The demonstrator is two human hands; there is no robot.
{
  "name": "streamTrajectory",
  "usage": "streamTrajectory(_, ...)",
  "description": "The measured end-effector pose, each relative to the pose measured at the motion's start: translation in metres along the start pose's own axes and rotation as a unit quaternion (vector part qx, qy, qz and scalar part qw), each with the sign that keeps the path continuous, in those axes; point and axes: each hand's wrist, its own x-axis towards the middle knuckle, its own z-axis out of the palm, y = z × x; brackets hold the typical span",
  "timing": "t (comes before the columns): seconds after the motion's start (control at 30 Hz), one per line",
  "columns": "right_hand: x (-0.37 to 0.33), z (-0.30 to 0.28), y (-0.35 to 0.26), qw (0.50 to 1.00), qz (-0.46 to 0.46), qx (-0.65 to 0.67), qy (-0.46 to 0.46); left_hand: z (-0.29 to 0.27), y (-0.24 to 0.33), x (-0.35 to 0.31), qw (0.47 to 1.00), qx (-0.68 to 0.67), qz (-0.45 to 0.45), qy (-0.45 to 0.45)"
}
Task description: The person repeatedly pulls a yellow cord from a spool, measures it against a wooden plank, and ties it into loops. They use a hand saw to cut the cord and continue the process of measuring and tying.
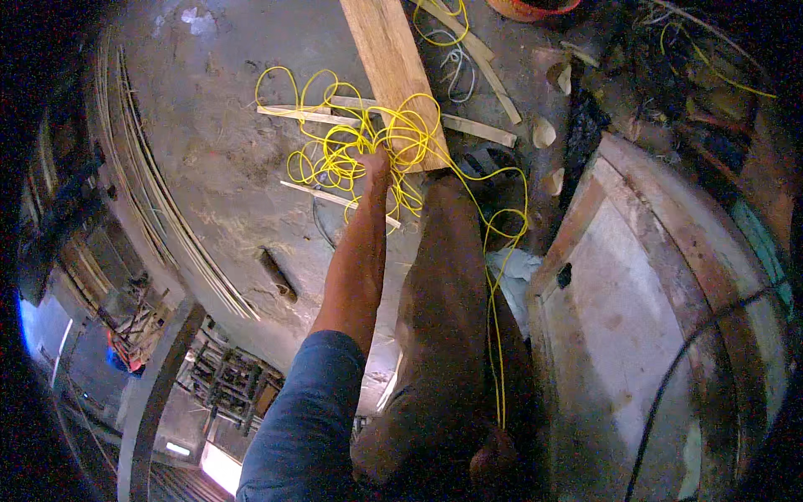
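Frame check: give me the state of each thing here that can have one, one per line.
yellow cord: tangled in loose loops on the floor, one strand trailing down toward the camera
left hand: reaching into the tangle, grip on the cord unclear
right hand: not in view
wooden plank: lying flat, partly under the cord
thin wooden slats: scattered flat on the concrete floor

You're looking at smooth, glossy yellow plastic cord (393, 138) tangled over a rough, matt concrete floor (209, 159). The plank (389, 58) is pale, bare wood, the thin slats (305, 113) the same. Your sleeve (305, 418) is matt blue cloth.
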Motion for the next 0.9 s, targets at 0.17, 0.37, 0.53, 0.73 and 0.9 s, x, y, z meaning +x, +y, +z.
streamTrajectory(0.17, 0.020, 0.004, 0.001, 0.999, -0.004, 0.027, -0.029, 0.024, -0.085, 0.027, 0.968, -0.131, 0.043, 0.208)
streamTrajectory(0.37, 0.013, -0.007, -0.031, 0.999, 0.039, 0.014, -0.009, -0.061, -0.032, -0.064, 0.660, -0.677, -0.156, 0.285)
streamTrajectory(0.53, 0.011, -0.032, -0.053, 0.998, -0.020, 0.045, -0.029, -0.197, -0.127, -0.171, 0.496, -0.767, -0.095, 0.395)
streamTrajectory(0.73, 0.045, -0.071, -0.129, 0.983, -0.108, 0.139, 0.051, -0.460, -0.215, -0.208, 0.462, -0.727, 0.074, 0.502)
streamTrajectory(0.9, 0.111, -0.113, -0.216, 0.967, -0.175, 0.185, 0.026, -0.609, -0.290, -0.208, 0.481, -0.716, 0.111, 0.494)
